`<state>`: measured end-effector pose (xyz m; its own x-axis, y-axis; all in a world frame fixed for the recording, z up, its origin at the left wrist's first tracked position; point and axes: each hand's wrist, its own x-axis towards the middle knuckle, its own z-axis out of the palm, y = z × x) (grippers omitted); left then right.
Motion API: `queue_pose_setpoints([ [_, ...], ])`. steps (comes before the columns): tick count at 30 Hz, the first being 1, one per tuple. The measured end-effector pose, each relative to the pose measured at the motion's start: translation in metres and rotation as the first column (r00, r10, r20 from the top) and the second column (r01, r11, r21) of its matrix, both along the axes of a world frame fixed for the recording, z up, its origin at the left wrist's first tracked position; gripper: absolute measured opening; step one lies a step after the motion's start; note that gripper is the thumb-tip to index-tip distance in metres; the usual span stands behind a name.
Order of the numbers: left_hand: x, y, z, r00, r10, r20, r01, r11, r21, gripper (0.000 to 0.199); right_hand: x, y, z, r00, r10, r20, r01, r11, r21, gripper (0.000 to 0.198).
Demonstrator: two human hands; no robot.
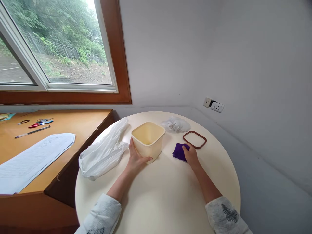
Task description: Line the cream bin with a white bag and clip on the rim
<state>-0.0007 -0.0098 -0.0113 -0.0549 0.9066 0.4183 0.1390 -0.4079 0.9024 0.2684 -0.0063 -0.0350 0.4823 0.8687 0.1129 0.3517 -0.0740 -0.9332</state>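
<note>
A cream plastic bin [148, 148] with a squarish rim stands on the round table, its mouth facing up. My left hand [136, 156] is wrapped round its near left side, thumb across the front and fingers along the left wall. In my right hand [192, 155] is a folded purple cloth [179, 151], gripped at its right edge just above or on the tabletop; I cannot tell which. Close beyond that hand lies a brown rounded-square ring [205, 140]. A crumpled white plastic bag [175, 124] rests behind, right of the bin.
A larger white plastic bag [104, 152] spreads over the left of the round cream table [161, 201]. At left, a wooden desk [85, 118] holds papers [36, 159], a pen [32, 131] and keys [42, 122]. Walls with a socket [216, 106] stand behind and right.
</note>
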Motion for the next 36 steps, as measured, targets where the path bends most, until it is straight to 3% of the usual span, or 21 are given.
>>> queue_pose_setpoints([
  [9, -0.001, -0.008, -0.008, 0.98, 0.08, -0.181, -0.085, 0.996, -0.017, 0.12, -0.001, -0.008, 0.003, 0.989, 0.098, 0.111, -0.1, 0.995, 0.007, 0.027],
  [19, -0.006, -0.007, -0.006, 0.93, 0.121, -0.348, -0.105, 0.992, 0.065, 0.081, 0.004, -0.005, 0.004, 0.964, 0.189, 0.187, -0.174, 0.98, -0.091, 0.029],
  [22, -0.006, -0.007, -0.008, 0.931, 0.123, -0.344, -0.111, 0.992, 0.055, 0.073, 0.014, -0.004, 0.002, 0.939, 0.238, 0.248, -0.202, 0.966, -0.163, 0.031],
  [26, -0.006, -0.007, -0.009, 0.932, 0.134, -0.337, -0.118, 0.991, 0.068, 0.066, 0.04, -0.007, 0.003, 0.86, 0.392, 0.326, -0.27, 0.893, -0.36, 0.025],
  [31, -0.002, -0.007, -0.009, 0.929, 0.141, -0.342, -0.111, 0.988, 0.106, 0.053, 0.076, -0.019, 0.007, 0.857, 0.395, 0.331, -0.194, 0.843, -0.502, 0.026],
  [36, 0.002, -0.008, -0.011, 0.929, 0.121, -0.35, -0.094, 0.991, 0.092, 0.045, 0.107, -0.023, 0.001, 0.879, 0.266, 0.396, 0.02, 0.809, -0.587, 0.025],
])
